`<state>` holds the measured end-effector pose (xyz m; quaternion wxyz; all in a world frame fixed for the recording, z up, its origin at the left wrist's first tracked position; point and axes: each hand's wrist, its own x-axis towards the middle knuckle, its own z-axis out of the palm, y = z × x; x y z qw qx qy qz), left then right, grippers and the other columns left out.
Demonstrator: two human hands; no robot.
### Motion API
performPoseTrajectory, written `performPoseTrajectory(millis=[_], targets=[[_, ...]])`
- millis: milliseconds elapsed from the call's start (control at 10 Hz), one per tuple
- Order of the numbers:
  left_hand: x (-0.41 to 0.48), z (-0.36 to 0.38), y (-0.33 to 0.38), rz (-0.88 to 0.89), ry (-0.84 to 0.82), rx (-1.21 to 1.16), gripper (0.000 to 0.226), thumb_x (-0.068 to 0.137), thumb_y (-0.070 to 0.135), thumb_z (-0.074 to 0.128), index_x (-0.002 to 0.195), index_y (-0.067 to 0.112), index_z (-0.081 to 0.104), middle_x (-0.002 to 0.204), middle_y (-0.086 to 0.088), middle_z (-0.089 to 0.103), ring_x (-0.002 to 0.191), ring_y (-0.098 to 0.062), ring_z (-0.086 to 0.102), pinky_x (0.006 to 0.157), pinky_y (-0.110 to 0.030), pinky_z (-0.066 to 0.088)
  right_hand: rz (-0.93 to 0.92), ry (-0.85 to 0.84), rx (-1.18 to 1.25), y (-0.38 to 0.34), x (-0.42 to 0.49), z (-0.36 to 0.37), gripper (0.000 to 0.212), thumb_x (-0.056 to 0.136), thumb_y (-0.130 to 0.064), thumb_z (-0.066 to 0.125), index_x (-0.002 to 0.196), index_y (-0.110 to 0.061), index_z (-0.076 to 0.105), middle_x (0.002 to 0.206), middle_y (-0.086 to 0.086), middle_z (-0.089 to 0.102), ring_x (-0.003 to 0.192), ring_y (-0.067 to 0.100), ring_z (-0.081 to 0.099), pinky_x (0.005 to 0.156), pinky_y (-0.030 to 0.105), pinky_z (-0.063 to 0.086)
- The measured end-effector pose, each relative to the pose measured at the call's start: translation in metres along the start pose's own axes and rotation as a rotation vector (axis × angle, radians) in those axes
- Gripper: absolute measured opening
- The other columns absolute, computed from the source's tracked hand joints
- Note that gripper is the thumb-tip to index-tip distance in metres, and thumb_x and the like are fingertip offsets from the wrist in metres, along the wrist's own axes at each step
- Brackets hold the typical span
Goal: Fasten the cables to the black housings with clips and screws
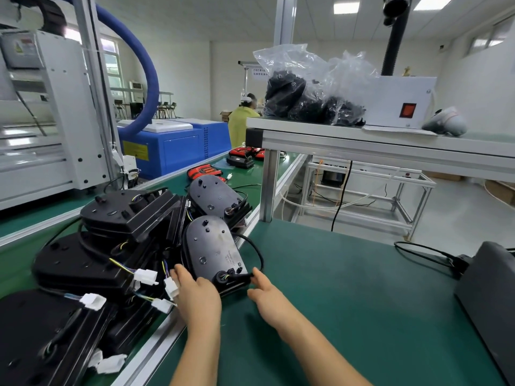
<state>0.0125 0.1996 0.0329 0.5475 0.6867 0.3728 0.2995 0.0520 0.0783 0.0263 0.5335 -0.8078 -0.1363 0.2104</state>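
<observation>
A black oval housing (pixel 211 249) lies back-up at the near edge of the conveyor, its black cable (pixel 257 252) looping out from the lower end. My left hand (pixel 196 298) grips the housing's lower left edge. My right hand (pixel 266 291) pinches the cable where it leaves the housing. Several more black housings (pixel 83 263) with white connectors (pixel 146 275) are piled to the left. No clips or screws show.
Green conveyor belt (pixel 16 257) with an aluminium rail (pixel 156 346) on the left, green bench mat (pixel 348 288) on the right. A dark grey device (pixel 490 296) stands at the right edge. A raised shelf (pixel 390 140) holds bags of black parts (pixel 306 90). A person works far back.
</observation>
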Motion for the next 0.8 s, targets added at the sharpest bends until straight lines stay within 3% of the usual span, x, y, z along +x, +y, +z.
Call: performPoseTrajectory(millis=[100, 200, 300, 600, 800], targets=[[-0.009, -0.005, 0.003, 0.223, 0.013, 0.267, 0.053, 0.096, 0.005, 0.035, 0.148, 0.008, 0.025, 0.159, -0.005, 0.012, 0.137, -0.038, 0.025, 0.101, -0.046, 0.029, -0.010, 0.018, -0.023, 0.002, 0.001, 0.002, 0.061, 0.097, -0.014, 0.037, 0.152, -0.026, 0.015, 0.159, 0.001, 0.012, 0.146, 0.014, 0.010, 0.118, 0.034, 0.013], [-0.020, -0.002, -0.002, 0.471, -0.070, 0.553, 0.054, 0.097, 0.017, 0.037, 0.148, 0.011, 0.024, 0.159, -0.005, 0.010, 0.147, -0.022, 0.002, 0.115, -0.039, 0.013, -0.023, 0.036, -0.038, 0.002, 0.002, 0.003, 0.061, 0.096, -0.014, 0.038, 0.152, -0.026, 0.015, 0.159, 0.004, 0.012, 0.146, 0.014, 0.009, 0.118, 0.035, 0.014], [-0.023, 0.003, -0.008, 0.484, -0.151, 0.739, 0.057, 0.100, 0.032, 0.029, 0.151, 0.013, 0.013, 0.160, -0.004, -0.001, 0.146, -0.019, -0.008, 0.117, -0.036, -0.005, -0.021, 0.031, -0.044, 0.003, 0.000, 0.003, 0.062, 0.095, -0.015, 0.038, 0.152, -0.027, 0.015, 0.159, 0.003, 0.012, 0.146, 0.013, 0.008, 0.119, 0.036, 0.013], [-0.024, 0.004, -0.005, 0.452, -0.176, 0.864, 0.064, 0.098, 0.037, 0.031, 0.151, 0.010, 0.008, 0.160, -0.008, -0.003, 0.146, -0.023, -0.007, 0.118, -0.040, -0.002, -0.001, -0.025, -0.102, 0.004, -0.019, -0.009, 0.059, 0.096, -0.017, 0.038, 0.151, -0.028, 0.018, 0.155, -0.006, 0.025, 0.144, 0.009, 0.015, 0.118, 0.030, 0.014], [-0.026, 0.001, -0.004, 0.525, -0.200, 0.943, 0.063, 0.096, 0.045, 0.034, 0.151, 0.023, 0.011, 0.159, -0.005, -0.005, 0.146, -0.026, -0.008, 0.118, -0.045, 0.000, 0.050, 0.021, -0.442, 0.032, -0.073, -0.053, 0.052, 0.098, -0.032, 0.042, 0.148, -0.025, 0.029, 0.159, -0.006, 0.013, 0.146, 0.009, 0.001, 0.115, 0.026, 0.003]])
